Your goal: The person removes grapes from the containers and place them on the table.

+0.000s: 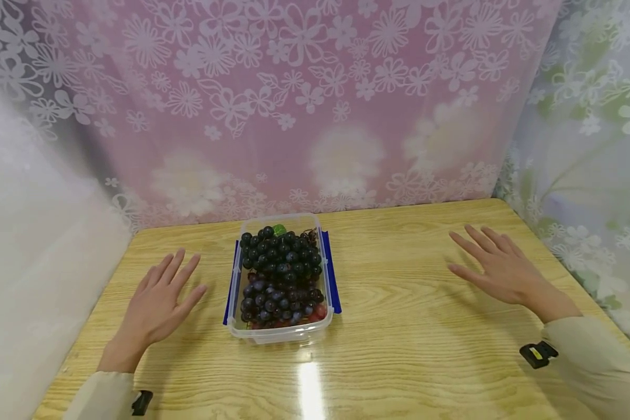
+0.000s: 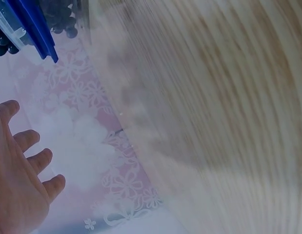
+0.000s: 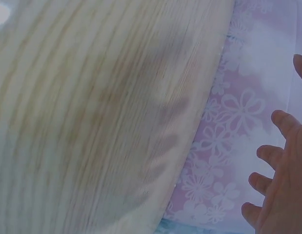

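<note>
While both hands, left hand (image 1: 160, 300) and right hand (image 1: 496, 265), lie flat and empty, the grape container (image 1: 282, 279) sits centre-frame on the table (image 1: 409, 350), unobstructed, before a floral curtain (image 1: 304, 99).

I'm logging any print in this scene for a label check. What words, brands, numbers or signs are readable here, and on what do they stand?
None: no readable text in any view.
The clear container of dark grapes with its blue clips bears no visible label.
The flowered curtain shows only a pattern.
The wooden table shows only grain.
The black wrist clips show a small yellow mark, too small to read.
</note>
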Demonstrator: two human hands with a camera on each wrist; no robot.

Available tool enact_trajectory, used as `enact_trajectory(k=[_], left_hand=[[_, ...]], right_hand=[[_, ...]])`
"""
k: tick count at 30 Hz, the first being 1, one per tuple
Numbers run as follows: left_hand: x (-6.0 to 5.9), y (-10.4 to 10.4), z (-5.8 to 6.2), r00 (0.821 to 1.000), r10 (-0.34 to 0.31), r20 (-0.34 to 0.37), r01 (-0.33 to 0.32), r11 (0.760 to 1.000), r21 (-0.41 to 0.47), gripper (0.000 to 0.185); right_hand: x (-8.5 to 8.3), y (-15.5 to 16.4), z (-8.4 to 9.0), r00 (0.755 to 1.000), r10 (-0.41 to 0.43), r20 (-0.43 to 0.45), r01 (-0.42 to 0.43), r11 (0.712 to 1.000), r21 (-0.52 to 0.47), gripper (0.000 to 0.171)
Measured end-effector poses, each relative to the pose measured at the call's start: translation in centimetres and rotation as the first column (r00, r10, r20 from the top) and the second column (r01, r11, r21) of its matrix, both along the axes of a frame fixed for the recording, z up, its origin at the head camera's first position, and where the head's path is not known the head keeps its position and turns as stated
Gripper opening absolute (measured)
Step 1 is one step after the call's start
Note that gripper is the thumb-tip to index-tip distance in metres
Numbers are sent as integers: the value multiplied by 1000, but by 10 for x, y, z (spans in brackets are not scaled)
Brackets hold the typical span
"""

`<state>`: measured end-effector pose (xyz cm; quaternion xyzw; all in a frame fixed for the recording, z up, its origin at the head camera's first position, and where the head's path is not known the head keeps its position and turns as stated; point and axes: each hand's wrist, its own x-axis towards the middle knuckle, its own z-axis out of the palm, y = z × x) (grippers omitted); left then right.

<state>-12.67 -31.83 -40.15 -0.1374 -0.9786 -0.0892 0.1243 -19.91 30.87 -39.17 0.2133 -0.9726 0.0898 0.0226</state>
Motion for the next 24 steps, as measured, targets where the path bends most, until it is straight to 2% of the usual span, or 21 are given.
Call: enact_trajectory(k=[12,24], left_hand=[[-1,7,3,1000,-18,-2,18,1000,-3,65],[-1,13,5,998,-70,6,70,997,-19,63]], right_hand=[[-7,-24,0,999,39,7,-39,999,14,74],[-13,-48,-1,995,105,-3,-104,994,38,74]])
